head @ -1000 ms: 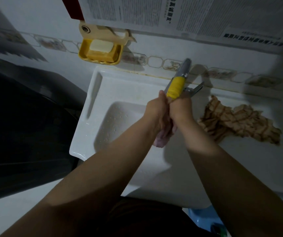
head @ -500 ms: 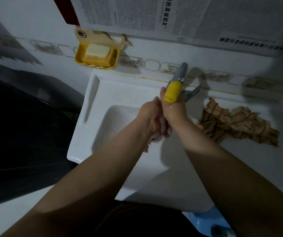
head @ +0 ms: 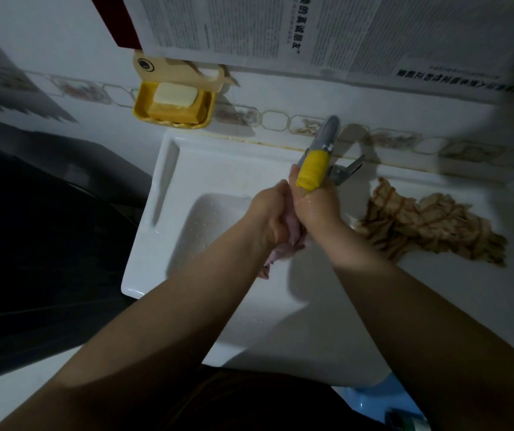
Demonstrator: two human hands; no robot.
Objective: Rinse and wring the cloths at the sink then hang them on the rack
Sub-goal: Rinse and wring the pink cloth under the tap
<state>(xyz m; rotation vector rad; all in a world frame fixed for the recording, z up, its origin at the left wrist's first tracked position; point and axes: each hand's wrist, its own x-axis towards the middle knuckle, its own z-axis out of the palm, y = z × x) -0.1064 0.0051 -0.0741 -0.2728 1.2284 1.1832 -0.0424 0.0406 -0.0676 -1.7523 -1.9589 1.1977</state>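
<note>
Both hands clamped together on pink cloth (head: pixel 275 255) over sink (head: pixel 168 213), under tap (head: pixel 313 169): left hand (head: pixel 269 214) and right hand (head: pixel 317 206) side by side, cloth's long axis trailing near-left below fingers; striped cloth (head: pixel 429 227) waits right

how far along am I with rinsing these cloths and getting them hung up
Done: nothing is visibly hung; no rack is in view. In hand: left hand and right hand grip a pinkish cloth under the tap over the sink. Left: the brown checked cloth lies crumpled beside the basin.
</note>
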